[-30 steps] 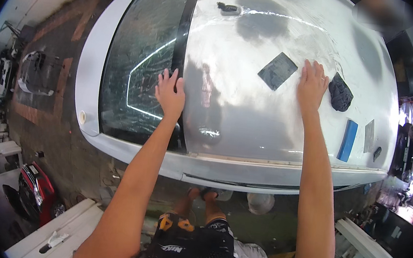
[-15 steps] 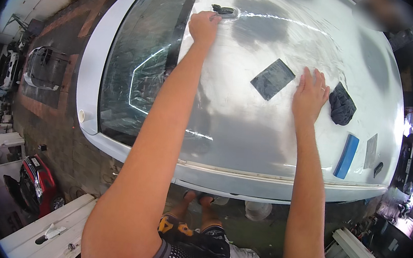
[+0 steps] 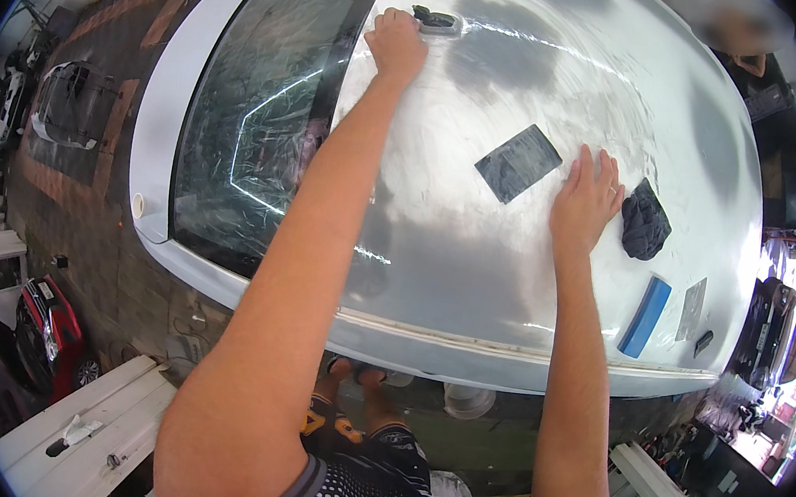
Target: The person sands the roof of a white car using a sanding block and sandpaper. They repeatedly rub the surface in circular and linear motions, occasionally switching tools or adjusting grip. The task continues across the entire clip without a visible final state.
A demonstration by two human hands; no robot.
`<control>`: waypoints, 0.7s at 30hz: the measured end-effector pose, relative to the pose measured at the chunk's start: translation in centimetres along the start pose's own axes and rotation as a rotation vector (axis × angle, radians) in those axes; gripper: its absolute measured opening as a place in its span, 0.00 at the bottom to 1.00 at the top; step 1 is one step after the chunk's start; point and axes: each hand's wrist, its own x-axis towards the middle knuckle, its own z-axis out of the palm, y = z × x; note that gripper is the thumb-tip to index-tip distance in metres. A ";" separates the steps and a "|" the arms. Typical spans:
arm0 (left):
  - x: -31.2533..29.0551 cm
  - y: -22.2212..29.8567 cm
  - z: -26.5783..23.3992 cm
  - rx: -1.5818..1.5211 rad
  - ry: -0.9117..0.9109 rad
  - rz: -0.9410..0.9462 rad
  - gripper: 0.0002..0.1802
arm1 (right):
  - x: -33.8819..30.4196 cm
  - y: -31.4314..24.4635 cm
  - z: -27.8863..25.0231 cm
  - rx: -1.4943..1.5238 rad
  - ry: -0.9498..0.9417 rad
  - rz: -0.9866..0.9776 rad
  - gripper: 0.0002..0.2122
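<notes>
Both my arms reach over a car roof in patchy white and grey. At the far side my left hand is closed with curled fingers, low on the roof just left of a small dark fitting. Whatever its fingers hold is hidden. My right hand lies flat and open on the roof, nothing in it. To its left is a dark grey rectangular sheet, apparently sandpaper. A crumpled black cloth sits close on its right.
Nearer the right roof edge lie a blue sanding block, a thin grey sheet and a small black piece. Plastic film covers the glass at left. A red car stands lower left; another person is at far right.
My left hand has shifted a little along the fitting, its fingers now farther left. My right hand stays flat on the roof. The whole view has shifted slightly.
</notes>
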 end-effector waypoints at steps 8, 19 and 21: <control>5.2 -2.9 0.6 -0.261 -0.359 -0.202 0.08 | -0.1 0.4 -0.3 -0.016 -0.030 0.012 0.18; 14.0 -2.8 2.5 -0.292 -0.772 0.072 0.06 | 0.0 -0.1 -0.7 -0.005 -0.037 0.029 0.17; 14.7 -1.9 2.6 -0.292 -0.814 0.098 0.06 | 0.1 -0.4 -0.7 0.009 -0.032 0.027 0.17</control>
